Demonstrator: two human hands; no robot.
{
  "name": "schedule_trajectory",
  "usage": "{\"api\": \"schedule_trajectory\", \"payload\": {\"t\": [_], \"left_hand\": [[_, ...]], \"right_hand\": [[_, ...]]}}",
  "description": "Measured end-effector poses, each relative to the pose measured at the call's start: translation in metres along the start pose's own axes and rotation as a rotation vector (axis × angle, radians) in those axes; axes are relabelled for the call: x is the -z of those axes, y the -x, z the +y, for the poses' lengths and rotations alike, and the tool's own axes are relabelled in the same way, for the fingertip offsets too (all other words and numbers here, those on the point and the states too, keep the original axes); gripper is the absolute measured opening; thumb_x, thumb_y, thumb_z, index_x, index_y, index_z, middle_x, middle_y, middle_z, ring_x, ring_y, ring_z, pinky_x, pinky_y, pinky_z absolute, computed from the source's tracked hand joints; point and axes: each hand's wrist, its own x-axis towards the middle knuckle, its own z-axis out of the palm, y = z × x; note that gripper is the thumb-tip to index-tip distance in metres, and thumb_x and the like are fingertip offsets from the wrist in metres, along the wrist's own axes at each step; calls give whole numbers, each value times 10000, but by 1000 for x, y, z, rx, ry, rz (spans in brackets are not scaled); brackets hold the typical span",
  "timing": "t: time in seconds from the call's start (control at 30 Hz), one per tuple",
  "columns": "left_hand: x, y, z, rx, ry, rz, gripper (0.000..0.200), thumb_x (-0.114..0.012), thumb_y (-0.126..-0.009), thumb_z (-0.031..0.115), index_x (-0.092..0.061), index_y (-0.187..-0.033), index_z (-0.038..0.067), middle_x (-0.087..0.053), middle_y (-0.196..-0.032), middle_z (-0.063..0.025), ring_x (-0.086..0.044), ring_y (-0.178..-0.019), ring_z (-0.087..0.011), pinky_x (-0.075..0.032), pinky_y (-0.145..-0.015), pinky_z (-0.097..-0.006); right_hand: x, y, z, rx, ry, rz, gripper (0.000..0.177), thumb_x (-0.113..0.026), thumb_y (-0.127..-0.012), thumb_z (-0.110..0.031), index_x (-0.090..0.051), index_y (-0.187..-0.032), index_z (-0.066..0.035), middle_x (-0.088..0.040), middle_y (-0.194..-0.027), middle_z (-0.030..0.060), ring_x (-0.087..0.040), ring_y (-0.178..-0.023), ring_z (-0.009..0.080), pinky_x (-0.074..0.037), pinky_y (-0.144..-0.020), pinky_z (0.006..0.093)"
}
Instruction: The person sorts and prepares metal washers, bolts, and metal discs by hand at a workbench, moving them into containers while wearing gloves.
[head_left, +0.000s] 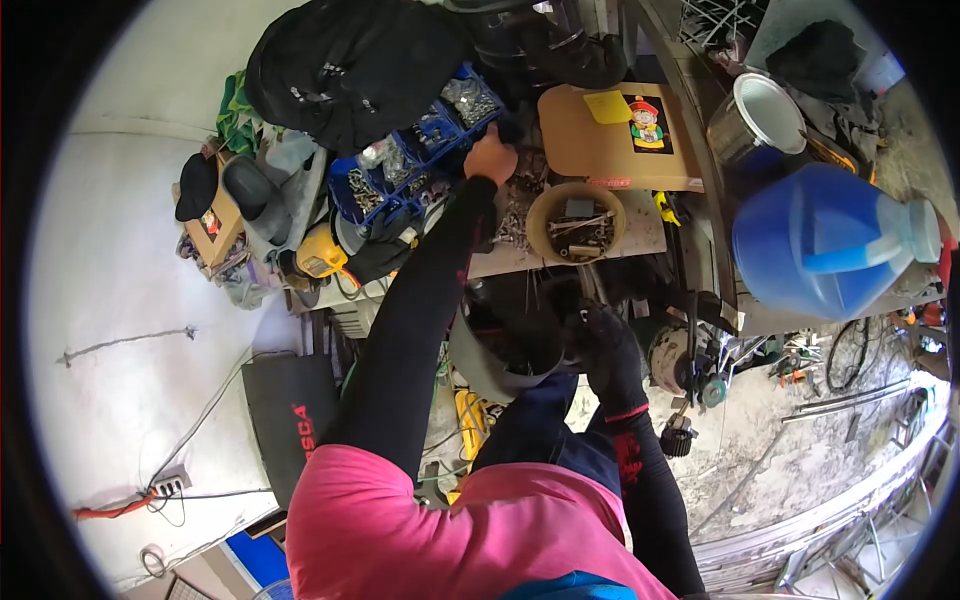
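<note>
The gloved right hand (604, 348) lay against the lower end of a metal bar (593, 284); whether its fingers were closed could not be told; the bar stood just beyond the grip, its long axis pointing away toward the round tub (536, 226); it was judged stiff, fairly heavy and perhaps slick, best held mid-length; the bare left hand (490, 158), farther forward and leftward, adjoined blue bins (338, 192), its fingers indistinct.

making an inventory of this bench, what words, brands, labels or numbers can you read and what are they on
"SCA", red, on the black panel; preceding letters may be covered
Red print on the right sleeve: too blurred
Red label on the cardboard box: too small
Dark marks on the yellow tool: too small
</note>
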Motion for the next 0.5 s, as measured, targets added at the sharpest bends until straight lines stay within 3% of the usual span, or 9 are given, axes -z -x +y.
{"api": "schedule_trajectory", "payload": {"t": [0.03, 0.1, 0.2, 0.3, 0.37, 0.5], "left_hand": [[-3, -12, 2, 0, 1, -2, 478, -599, -817, 242, -670, -1248, 49, -709, -1092, -263, -670, -1069, -445, -530, -920, -492], [-4, -29, 6, 17, -154, -151, 571, -618, -801, 304, -625, -1296, 20, -656, -1248, -269, -636, -1161, -423, -510, -989, -478], [2, -50, 7, 3, -271, -333, 613, -574, -833, 339, -572, -1338, -8, -628, -1269, -305, -594, -1217, -448, -480, -1035, -493], [-16, -64, -8, 6, -293, -337, 608, -587, -845, 388, -611, -1292, -23, -635, -1272, -288, -598, -1221, -440, -476, -1050, -480], [-15, -61, -4, 18, -289, -352, 597, -593, -846, 392, -626, -1267, -30, -634, -1274, -286, -596, -1219, -445, -479, -1047, -477], [-22, -50, -5, 101, -166, -165, 476, -588, -847, 345, -688, -1163, 3, -666, -1209, -270, -627, -1156, -441, -507, -994, -482]], "right_hand": [[0, 0, -3, -14, 54, -6, 357, -590, -1012, -220, -578, -1304, -14, -679, -1159, 116, -677, -1035, 217, -552, -868, 352], [-1, 0, -9, -28, 112, -10, 359, -584, -1024, -221, -576, -1322, -22, -676, -1160, 104, -675, -1048, 199, -558, -861, 348], [-9, 4, -13, -19, 61, 50, 367, -606, -1008, -199, -582, -1329, -23, -685, -1143, 102, -685, -1049, 207, -568, -851, 357], [-15, 11, -18, 128, 374, 58, 314, -661, -983, -208, -631, -1228, -13, -700, -1004, 91, -692, -888, 205, -563, -787, 357], [-13, 10, -15, -61, 51, 128, 299, -657, -986, -186, -629, -1226, -9, -708, -1022, 103, -699, -884, 211, -565, -787, 353], [-6, 8, -12, -92, 29, 107, 295, -653, -989, -173, -625, -1231, -7, -712, -1035, 102, -703, -874, 206, -568, -788, 348]]}}
